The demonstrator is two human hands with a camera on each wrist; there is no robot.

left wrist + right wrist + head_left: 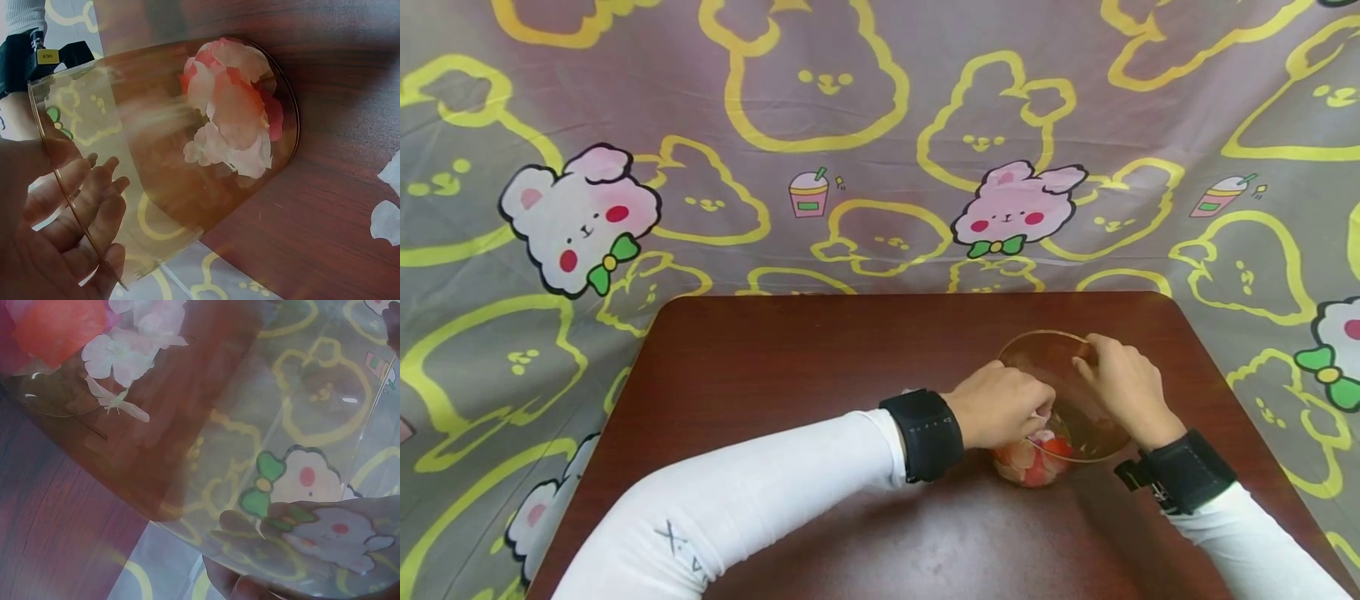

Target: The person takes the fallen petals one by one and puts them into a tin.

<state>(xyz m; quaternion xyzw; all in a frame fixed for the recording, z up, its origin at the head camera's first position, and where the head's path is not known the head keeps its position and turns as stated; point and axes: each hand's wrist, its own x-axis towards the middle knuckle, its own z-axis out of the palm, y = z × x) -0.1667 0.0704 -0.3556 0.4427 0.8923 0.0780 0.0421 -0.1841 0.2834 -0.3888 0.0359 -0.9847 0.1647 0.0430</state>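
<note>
Count: one tabletop (790,375), dark red-brown. One clear amber bowl (1037,350) on it. Petals (1033,462) inside the bowl: a heap of pink, white and red, too bunched to count. Two loose white petals (387,206) lie outside it. Two hands in view: left hand (1000,408), right hand (1123,387).

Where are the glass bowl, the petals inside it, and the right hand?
glass bowl (1041,340), head view, on its far rim.
petals (234,112), left wrist view, on the pale pink cluster at the bowl's bottom.
right hand (1123,387), head view, on the back of the hand.
</note>
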